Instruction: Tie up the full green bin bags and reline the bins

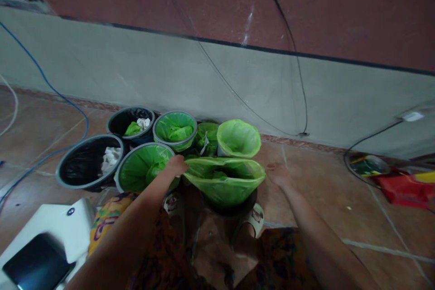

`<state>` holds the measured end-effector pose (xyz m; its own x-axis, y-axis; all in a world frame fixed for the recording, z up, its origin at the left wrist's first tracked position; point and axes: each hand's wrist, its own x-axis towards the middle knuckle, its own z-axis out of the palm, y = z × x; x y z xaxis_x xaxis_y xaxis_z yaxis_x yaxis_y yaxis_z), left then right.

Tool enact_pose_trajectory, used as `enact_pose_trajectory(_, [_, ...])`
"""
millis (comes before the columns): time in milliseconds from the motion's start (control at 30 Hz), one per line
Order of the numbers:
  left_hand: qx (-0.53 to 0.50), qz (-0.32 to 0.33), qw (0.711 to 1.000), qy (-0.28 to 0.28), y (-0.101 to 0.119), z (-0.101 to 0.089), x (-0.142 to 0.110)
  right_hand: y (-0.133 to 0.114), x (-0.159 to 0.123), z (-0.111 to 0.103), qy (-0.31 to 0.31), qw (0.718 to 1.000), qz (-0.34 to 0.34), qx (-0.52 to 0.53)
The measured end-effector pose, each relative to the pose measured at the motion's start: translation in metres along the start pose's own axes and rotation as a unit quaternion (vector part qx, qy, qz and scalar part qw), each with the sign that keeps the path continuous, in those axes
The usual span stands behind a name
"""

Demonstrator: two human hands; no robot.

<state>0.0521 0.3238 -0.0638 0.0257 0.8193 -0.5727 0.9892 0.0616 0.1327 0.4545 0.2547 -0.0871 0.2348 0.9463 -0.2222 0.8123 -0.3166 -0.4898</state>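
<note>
Nearest the camera, two bare forearms reach forward over patterned clothing toward a low work spot between the feet. The largest thing ahead is the wall, red above and grey below; at its foot spreads the tiled floor. At the left stands a white surface carrying a flat dark slab. Along the wall cluster several bins: a front black-lined bin, a rear black-lined bin, two with bright green liners and grey rims, and a pale green-lined bin. The green bag sits in a dark bin between the feet, its mouth drawn into a long slit between the hands. The left hand is closed on the bag's left corner; the right hand is at the right corner, fingers curled, though I cannot tell whether they pinch the film. Smallest are the pale sandals beside that bin. Thin film pulled sideways this hard could split at a corner; a loose right-hand grip might let that side slip; and an uneven tug could tip the dark bin against a sandal.
</note>
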Motion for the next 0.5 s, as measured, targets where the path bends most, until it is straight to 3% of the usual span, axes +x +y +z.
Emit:
enact_pose_trajectory(133, [0.014, 0.010, 1.000, 0.015, 0.002, 0.000, -0.001, -0.030, -0.010, 0.008, 0.042, 0.999, -0.009, -0.020])
enact_pose_trajectory(267, [0.013, 0.010, 1.000, 0.008, 0.001, 0.003, 0.000, -0.068, -0.039, 0.038, -0.119, 0.979, -0.151, 0.068])
enact_pose_trajectory(367, [0.035, 0.023, 0.999, 0.013, 0.001, 0.005, 0.002, -0.087, -0.063, 0.066, -0.191, 0.950, -0.246, -0.034])
enact_pose_trajectory(500, [0.064, 0.048, 0.997, 0.022, 0.001, 0.004, 0.002, -0.096, -0.074, 0.088, -0.245, 0.924, -0.242, -0.168])
